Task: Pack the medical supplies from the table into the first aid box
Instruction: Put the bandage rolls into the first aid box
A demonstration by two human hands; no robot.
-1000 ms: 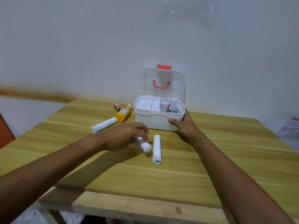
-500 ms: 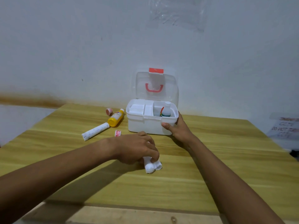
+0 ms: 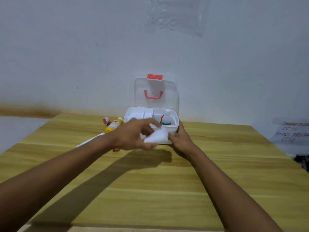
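Note:
The white first aid box [image 3: 173, 114] stands open at the table's far edge, its clear lid with a red handle raised against the wall. A small white bottle [image 3: 166, 118] stands inside at the right. My left hand [image 3: 133, 134] holds white bandage rolls [image 3: 157, 136] lifted off the table, just in front of the box's front wall. My right hand [image 3: 181, 138] grips the box's front right corner. Left of the box lie a yellow bottle [image 3: 113, 126], a small pink roll [image 3: 106, 120] and a long white bandage roll [image 3: 90, 142], partly hidden by my left forearm.
The wooden table [image 3: 217, 173] stops at the white wall behind the box. A small red item [image 3: 115, 150] peeks out under my left wrist. A paper sign [image 3: 292, 133] with writing lies at the right, beyond the table's edge.
My left hand closed on the bandage rolls on the table, lifted them and carried them forward to the box's front. My right hand kept hold of the box.

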